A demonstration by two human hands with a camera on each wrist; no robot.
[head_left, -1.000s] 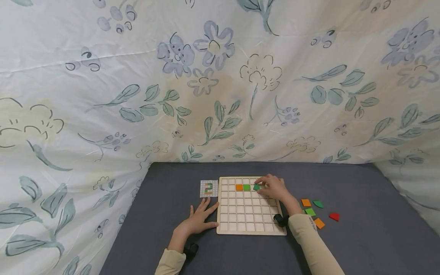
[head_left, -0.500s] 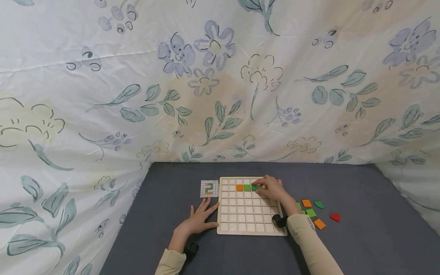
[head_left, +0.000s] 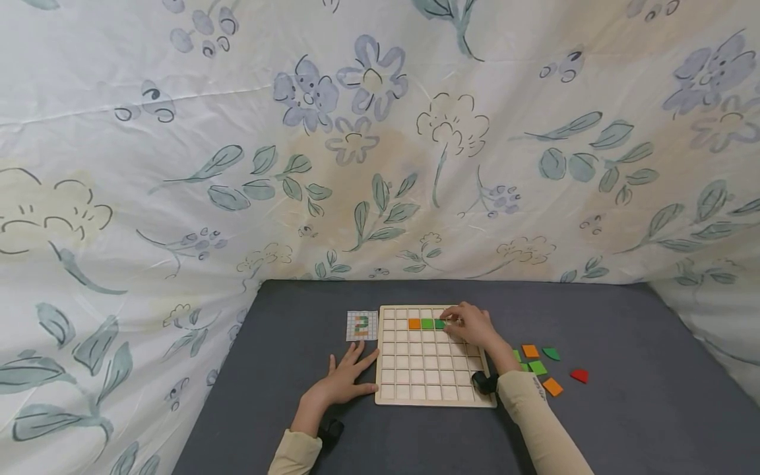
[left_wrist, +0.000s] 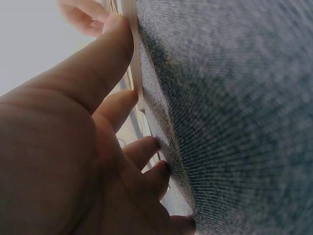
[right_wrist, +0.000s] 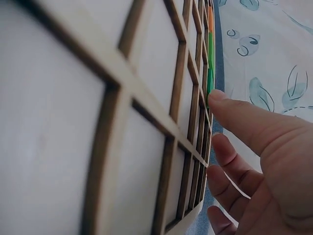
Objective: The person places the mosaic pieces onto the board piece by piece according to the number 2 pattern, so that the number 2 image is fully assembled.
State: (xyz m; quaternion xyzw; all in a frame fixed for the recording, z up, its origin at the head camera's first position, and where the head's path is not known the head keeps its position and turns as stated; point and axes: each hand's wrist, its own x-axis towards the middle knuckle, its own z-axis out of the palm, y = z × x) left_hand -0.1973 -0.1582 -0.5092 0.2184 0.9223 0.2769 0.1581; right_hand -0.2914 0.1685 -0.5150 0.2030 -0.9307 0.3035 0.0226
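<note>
A wooden grid board (head_left: 431, 401) lies on the dark table. In its second row from the back sit an orange square tile (head_left: 414, 324), a light green square tile (head_left: 427, 324) and a dark green tile (head_left: 439, 324), side by side. My right hand (head_left: 472, 324) is over the board's back right, thumb and index fingertips right at the dark green tile's right side. In the right wrist view, the thumb (right_wrist: 254, 122) reaches that tile and the other fingers are loosely bent. My left hand (head_left: 340, 381) lies spread on the table, thumb and index fingertips against the board's left edge.
A small pattern card (head_left: 361, 326) with a coloured figure on a grid lies left of the board. Right of it are loose orange tiles (head_left: 530, 351), light green tiles (head_left: 537, 367), a dark green rounded piece (head_left: 551, 354) and a red piece (head_left: 579, 375). A floral curtain (head_left: 380, 198) hangs behind.
My right hand has moved the dark green tile left, up against the light green one; its index fingertip has since drawn back slightly to the right. The left hand stays in place.
</note>
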